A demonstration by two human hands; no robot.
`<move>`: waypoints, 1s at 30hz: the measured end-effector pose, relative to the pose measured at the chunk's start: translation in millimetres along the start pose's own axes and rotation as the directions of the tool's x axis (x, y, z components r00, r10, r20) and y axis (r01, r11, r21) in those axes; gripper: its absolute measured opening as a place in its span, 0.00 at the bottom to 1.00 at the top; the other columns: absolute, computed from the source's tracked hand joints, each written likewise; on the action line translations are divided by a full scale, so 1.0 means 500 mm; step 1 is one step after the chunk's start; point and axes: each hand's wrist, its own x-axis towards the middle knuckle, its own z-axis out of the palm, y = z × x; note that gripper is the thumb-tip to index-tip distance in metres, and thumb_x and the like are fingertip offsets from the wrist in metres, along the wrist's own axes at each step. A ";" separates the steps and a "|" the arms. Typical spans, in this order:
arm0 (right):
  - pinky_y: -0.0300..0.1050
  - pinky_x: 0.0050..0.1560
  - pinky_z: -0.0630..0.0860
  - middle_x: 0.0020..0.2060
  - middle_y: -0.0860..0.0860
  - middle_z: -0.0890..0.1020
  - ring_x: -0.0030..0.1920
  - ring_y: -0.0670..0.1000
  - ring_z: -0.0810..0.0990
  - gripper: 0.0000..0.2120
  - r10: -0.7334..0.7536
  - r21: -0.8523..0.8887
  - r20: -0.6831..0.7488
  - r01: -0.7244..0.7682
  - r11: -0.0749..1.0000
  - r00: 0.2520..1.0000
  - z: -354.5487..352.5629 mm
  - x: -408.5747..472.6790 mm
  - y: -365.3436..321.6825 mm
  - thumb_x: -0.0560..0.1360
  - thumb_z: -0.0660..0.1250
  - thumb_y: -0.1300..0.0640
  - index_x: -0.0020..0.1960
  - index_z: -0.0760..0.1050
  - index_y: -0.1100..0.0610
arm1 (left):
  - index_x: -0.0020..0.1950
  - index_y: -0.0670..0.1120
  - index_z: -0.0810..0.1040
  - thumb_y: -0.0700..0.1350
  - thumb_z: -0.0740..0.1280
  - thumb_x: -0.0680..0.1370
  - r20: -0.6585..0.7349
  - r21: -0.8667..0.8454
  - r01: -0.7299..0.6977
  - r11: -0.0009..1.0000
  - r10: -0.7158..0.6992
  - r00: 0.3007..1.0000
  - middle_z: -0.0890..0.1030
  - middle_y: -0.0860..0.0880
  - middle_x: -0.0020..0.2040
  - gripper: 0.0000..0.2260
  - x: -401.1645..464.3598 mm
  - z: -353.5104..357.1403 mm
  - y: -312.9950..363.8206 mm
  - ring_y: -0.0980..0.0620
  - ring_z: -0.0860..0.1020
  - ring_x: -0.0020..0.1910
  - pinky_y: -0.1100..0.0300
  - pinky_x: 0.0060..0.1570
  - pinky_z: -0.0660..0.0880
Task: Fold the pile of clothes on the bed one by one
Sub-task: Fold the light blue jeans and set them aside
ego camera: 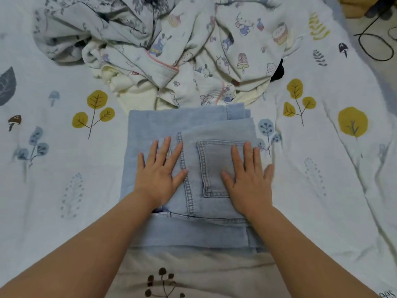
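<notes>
While the folded light-blue jeans (193, 168) lie on the leaf-print bed (64, 190), the left hand (160, 171) and right hand (249, 177) rest flat on them, fingers spread, gripping nothing; the clothes pile (171, 50) sits just beyond.

matt pale denim jeans (193, 168) with raised stitching; soft printed cotton bedsheet (64, 190); crumpled printed cloth pile (171, 50)

Legible text: 1 fragment only. Bed sheet (335, 190), bottom right corner of the head view: dark letters, reading roughly "ees", cut by the frame edge; the full word cannot be made out. Cartoon-print clothes pile (214, 50): pictures only, no readable lettering.
</notes>
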 end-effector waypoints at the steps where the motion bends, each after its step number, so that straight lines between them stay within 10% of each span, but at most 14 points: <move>1: 0.62 0.72 0.43 0.69 0.45 0.28 0.75 0.51 0.34 0.33 0.006 -0.013 0.023 -0.005 1.000 1.000 0.013 0.003 0.005 0.68 0.28 0.34 0.71 0.28 0.44 | 0.71 0.58 0.34 0.69 0.34 0.69 0.047 -0.003 0.035 0.999 -0.035 0.998 0.36 0.55 0.73 0.33 0.005 0.012 -0.010 0.45 0.43 0.77 0.39 0.71 0.46; 7: 0.55 0.73 0.51 0.77 0.54 0.44 0.76 0.55 0.45 0.32 -0.009 0.174 -0.061 0.019 0.985 0.998 -0.006 0.002 0.016 0.79 0.56 0.45 0.77 0.48 0.53 | 0.76 0.50 0.43 0.71 0.37 0.71 -0.013 -0.098 -0.003 0.995 0.002 1.000 0.45 0.48 0.77 0.39 0.004 -0.002 -0.022 0.41 0.50 0.76 0.37 0.69 0.53; 10: 0.52 0.69 0.62 0.73 0.60 0.57 0.71 0.58 0.61 0.31 0.173 0.401 -0.152 -0.099 0.911 0.973 -0.032 0.005 0.022 0.76 0.64 0.54 0.75 0.55 0.57 | 0.75 0.39 0.57 0.59 0.63 0.75 -0.183 -0.197 0.254 0.947 -0.290 0.939 0.59 0.33 0.72 0.36 -0.006 -0.032 -0.033 0.33 0.60 0.70 0.37 0.66 0.62; 14: 0.51 0.62 0.68 0.66 0.58 0.71 0.63 0.59 0.71 0.31 0.335 0.531 0.038 -0.303 0.791 0.941 -0.049 0.025 0.027 0.74 0.66 0.48 0.72 0.60 0.60 | 0.71 0.36 0.58 0.58 0.71 0.70 0.108 -0.423 0.604 0.675 -0.624 0.774 0.68 0.35 0.66 0.41 -0.007 -0.064 -0.048 0.35 0.68 0.64 0.46 0.61 0.66; 30: 0.45 0.42 0.68 0.40 0.51 0.75 0.42 0.54 0.74 0.12 0.205 0.650 -0.127 -0.074 0.756 0.970 -0.173 -0.009 -0.072 0.71 0.69 0.58 0.50 0.68 0.58 | 0.56 0.40 0.74 0.45 0.74 0.69 0.066 -0.700 0.452 0.553 -0.580 0.812 0.79 0.44 0.54 0.19 -0.075 -0.140 -0.069 0.48 0.75 0.47 0.59 0.44 0.68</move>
